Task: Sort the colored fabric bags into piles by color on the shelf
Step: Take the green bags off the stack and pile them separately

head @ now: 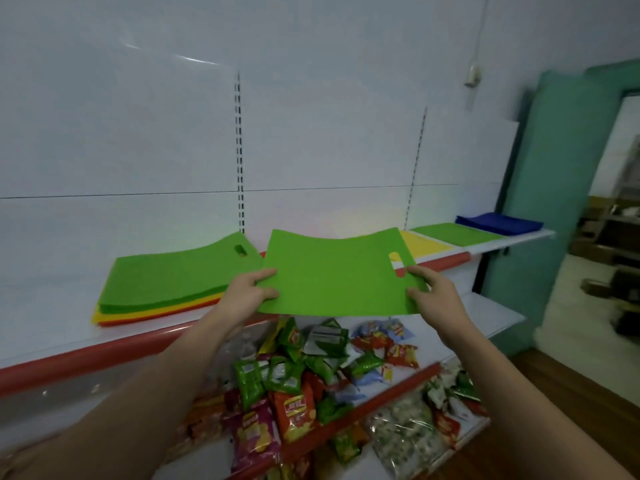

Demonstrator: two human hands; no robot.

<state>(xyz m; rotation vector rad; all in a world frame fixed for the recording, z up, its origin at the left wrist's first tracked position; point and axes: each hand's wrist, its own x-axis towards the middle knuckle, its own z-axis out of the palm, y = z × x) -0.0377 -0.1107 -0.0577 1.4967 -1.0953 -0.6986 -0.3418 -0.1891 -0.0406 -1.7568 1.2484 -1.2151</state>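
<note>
Above shelf (145, 344), green bag (332, 271) between hands (249, 292).

1. You stand in a small shop.
2. Landmark: white retail shelf (512, 239) with red edge strip, mounted on slotted uprights (239, 150).
3. Below the shelf: lower tiers heaped with packaged snack bags (294, 382).
4. Right of the shelf: green doorway (554, 168).

A stack of bags (166, 282) lies left on the shelf (104, 344); three piles (460, 235) lie right; snack packets (311, 368) below.
</note>
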